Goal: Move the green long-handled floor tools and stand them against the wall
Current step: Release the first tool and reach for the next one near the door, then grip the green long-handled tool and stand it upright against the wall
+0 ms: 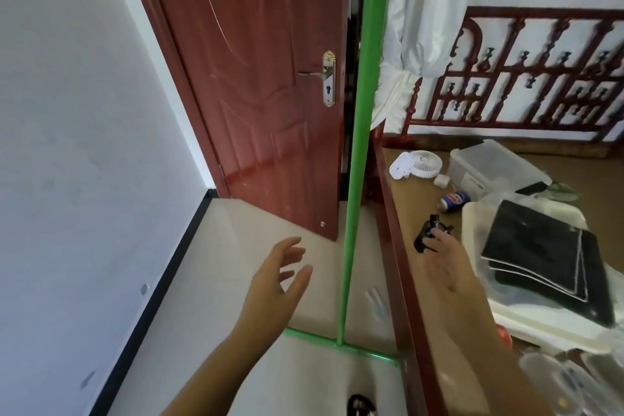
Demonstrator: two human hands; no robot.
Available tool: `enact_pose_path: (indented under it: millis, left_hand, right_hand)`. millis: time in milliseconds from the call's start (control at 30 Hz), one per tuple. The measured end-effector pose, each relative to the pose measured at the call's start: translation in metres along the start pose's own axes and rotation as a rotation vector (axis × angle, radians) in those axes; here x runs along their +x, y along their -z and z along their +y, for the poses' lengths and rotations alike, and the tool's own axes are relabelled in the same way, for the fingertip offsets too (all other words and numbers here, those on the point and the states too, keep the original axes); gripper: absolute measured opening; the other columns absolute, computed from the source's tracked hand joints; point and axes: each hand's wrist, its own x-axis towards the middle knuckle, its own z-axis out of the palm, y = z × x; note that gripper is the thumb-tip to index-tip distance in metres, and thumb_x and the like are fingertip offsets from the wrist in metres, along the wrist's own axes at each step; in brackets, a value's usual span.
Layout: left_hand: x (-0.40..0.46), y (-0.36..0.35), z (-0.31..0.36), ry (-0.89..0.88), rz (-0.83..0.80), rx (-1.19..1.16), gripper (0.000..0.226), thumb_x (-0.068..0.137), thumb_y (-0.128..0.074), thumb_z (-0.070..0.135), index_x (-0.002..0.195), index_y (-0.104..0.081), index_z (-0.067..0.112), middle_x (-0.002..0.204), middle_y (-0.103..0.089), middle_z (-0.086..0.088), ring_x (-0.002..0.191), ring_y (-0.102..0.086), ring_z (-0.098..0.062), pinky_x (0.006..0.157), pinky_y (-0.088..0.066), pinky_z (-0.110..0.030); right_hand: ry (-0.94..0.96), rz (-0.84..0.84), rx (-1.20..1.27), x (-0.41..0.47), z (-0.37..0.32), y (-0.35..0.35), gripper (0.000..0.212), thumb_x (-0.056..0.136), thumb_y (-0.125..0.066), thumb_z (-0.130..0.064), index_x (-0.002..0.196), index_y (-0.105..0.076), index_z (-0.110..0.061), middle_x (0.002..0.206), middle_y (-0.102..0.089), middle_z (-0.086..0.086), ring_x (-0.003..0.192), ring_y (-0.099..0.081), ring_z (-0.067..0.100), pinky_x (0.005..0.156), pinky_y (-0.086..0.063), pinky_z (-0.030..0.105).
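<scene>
Both arms reach forward. Left hand (278,275) is open, fingers spread and slightly curled, gripping nothing. Right hand (447,268) is open too, palm turned inward, fingers extended, also empty.

Home bedroom: carved wooden bed frame (526,78), tied white bed curtain (415,27), red-brown door (256,78), tiled floor (270,240).

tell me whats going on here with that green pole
A person stands over a green floor tool. Its long handle rises upright in front of the red door's edge, and its crossbar head rests on the floor. Both hands are open and off it: left hand just beside the handle, right hand over the bed.
</scene>
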Motion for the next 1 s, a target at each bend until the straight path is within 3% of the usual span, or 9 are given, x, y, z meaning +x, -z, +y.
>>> enact_pose_path:
  millis: [133, 267, 367, 500, 600, 700, 767, 900, 1000]
  left_hand:
    - [0.08, -0.036, 0.019, -0.029, -0.044, 0.014, 0.041, 0.087, -0.055, 0.026, 0.125, -0.04, 0.03, 0.108, -0.052, 0.017, 0.1, -0.051, 0.004, 0.083, -0.043, -0.008]
    - [0.135, -0.065, 0.024, 0.015, -0.151, -0.008, 0.049, 0.086, -0.056, 0.026, 0.131, -0.037, 0.024, 0.122, -0.051, 0.009, 0.111, -0.049, -0.004, 0.093, -0.042, -0.022]
    - [0.162, -0.082, 0.017, 0.03, -0.215, 0.008, 0.037, 0.088, -0.052, 0.028, 0.123, -0.043, 0.025, 0.122, -0.058, 0.0, 0.11, -0.056, -0.013, 0.097, -0.046, -0.03]
    - [0.184, -0.086, 0.007, 0.091, -0.192, 0.031, 0.02, 0.092, -0.044, 0.026, 0.11, -0.043, 0.017, 0.101, -0.065, -0.015, 0.089, -0.063, -0.027, 0.083, -0.054, -0.049]
    - [0.194, -0.067, -0.005, 0.13, -0.107, 0.007, 0.016, 0.093, -0.042, 0.026, 0.107, -0.044, 0.018, 0.099, -0.065, -0.011, 0.089, -0.064, -0.023, 0.082, -0.057, -0.043]
    - [0.201, -0.033, -0.019, 0.152, -0.017, 0.022, 0.007, 0.093, -0.041, 0.026, 0.1, -0.041, 0.023, 0.094, -0.061, 0.002, 0.082, -0.061, -0.009, 0.072, -0.053, -0.018]
    - [0.201, -0.009, -0.029, 0.178, 0.051, 0.03, 0.007, 0.094, -0.04, 0.025, 0.101, -0.04, 0.025, 0.094, -0.061, 0.002, 0.083, -0.06, -0.01, 0.069, -0.05, -0.014]
    - [0.205, 0.037, -0.056, 0.274, 0.187, 0.06, 0.016, 0.093, -0.041, 0.024, 0.105, -0.042, 0.013, 0.1, -0.061, -0.022, 0.091, -0.059, -0.036, 0.08, -0.052, -0.046]
    - [0.213, 0.071, -0.077, 0.352, 0.264, 0.077, 0.021, 0.091, -0.042, 0.028, 0.105, -0.042, 0.012, 0.099, -0.061, -0.025, 0.09, -0.059, -0.039, 0.082, -0.049, -0.058]
  right_hand:
    - [0.1, -0.118, -0.045, 0.08, -0.034, -0.004, 0.051, 0.087, -0.052, -0.026, 0.135, -0.033, -0.026, 0.129, -0.042, -0.013, 0.116, -0.041, 0.003, 0.097, -0.034, 0.027]
    - [0.171, -0.384, -0.204, 0.144, -0.05, -0.025, 0.061, 0.086, -0.053, -0.034, 0.139, -0.023, -0.032, 0.134, -0.04, -0.017, 0.125, -0.038, 0.003, 0.103, -0.035, 0.03]
    - [0.209, -0.487, -0.249, 0.173, -0.062, -0.037, 0.047, 0.089, -0.049, -0.029, 0.133, -0.034, -0.029, 0.119, -0.058, -0.013, 0.115, -0.053, 0.005, 0.097, -0.043, 0.024]
    - [0.203, -0.538, -0.218, 0.191, -0.068, -0.056, 0.031, 0.09, -0.048, -0.026, 0.12, -0.044, -0.021, 0.107, -0.066, 0.001, 0.098, -0.062, 0.01, 0.089, -0.048, 0.024]
    - [0.244, -0.606, -0.22, 0.206, -0.077, -0.086, 0.026, 0.089, -0.049, -0.028, 0.114, -0.046, -0.019, 0.103, -0.067, 0.008, 0.094, -0.064, 0.017, 0.088, -0.052, 0.032]
    - [0.298, -0.699, -0.232, 0.22, -0.09, -0.129, 0.024, 0.089, -0.05, -0.028, 0.111, -0.046, -0.019, 0.101, -0.067, 0.009, 0.091, -0.065, 0.018, 0.084, -0.053, 0.032]
    - [0.333, -0.763, -0.204, 0.226, -0.097, -0.159, 0.016, 0.089, -0.05, -0.029, 0.104, -0.047, -0.022, 0.099, -0.066, 0.008, 0.091, -0.064, 0.018, 0.084, -0.052, 0.031]
    - [0.434, -0.873, -0.189, 0.236, -0.111, -0.222, 0.011, 0.088, -0.051, -0.031, 0.094, -0.045, -0.025, 0.09, -0.062, 0.005, 0.086, -0.062, 0.019, 0.083, -0.052, 0.038]
    - [0.518, -0.905, -0.199, 0.244, -0.123, -0.267, 0.016, 0.086, -0.053, -0.033, 0.088, -0.046, -0.019, 0.078, -0.057, 0.008, 0.074, -0.058, 0.024, 0.076, -0.051, 0.046]
